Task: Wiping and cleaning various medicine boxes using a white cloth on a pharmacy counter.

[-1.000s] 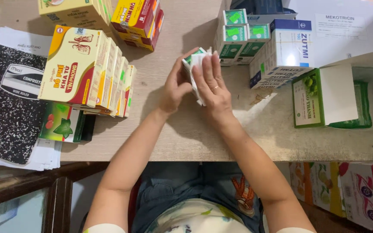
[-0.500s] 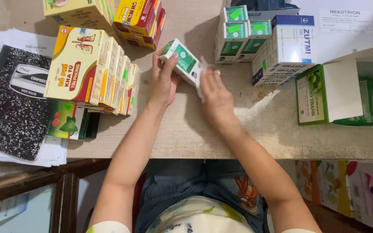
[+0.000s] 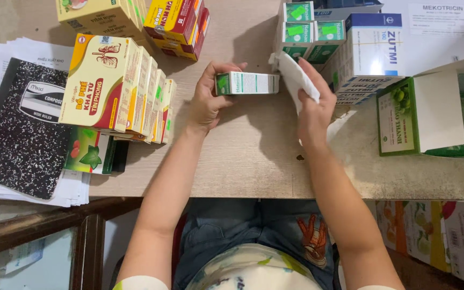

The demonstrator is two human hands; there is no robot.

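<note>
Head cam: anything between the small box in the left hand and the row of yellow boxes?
Nothing. In the head view only bare tabletop separates the small green-and-white box, held by the left hand, from the yellow boxes.

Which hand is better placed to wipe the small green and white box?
Right. The right hand holds the white cloth beside the box, which the left hand grips.

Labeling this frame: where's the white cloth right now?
Head view, right of centre: the cloth is in the right hand, just right of the small green-and-white box that the left hand holds.
</note>
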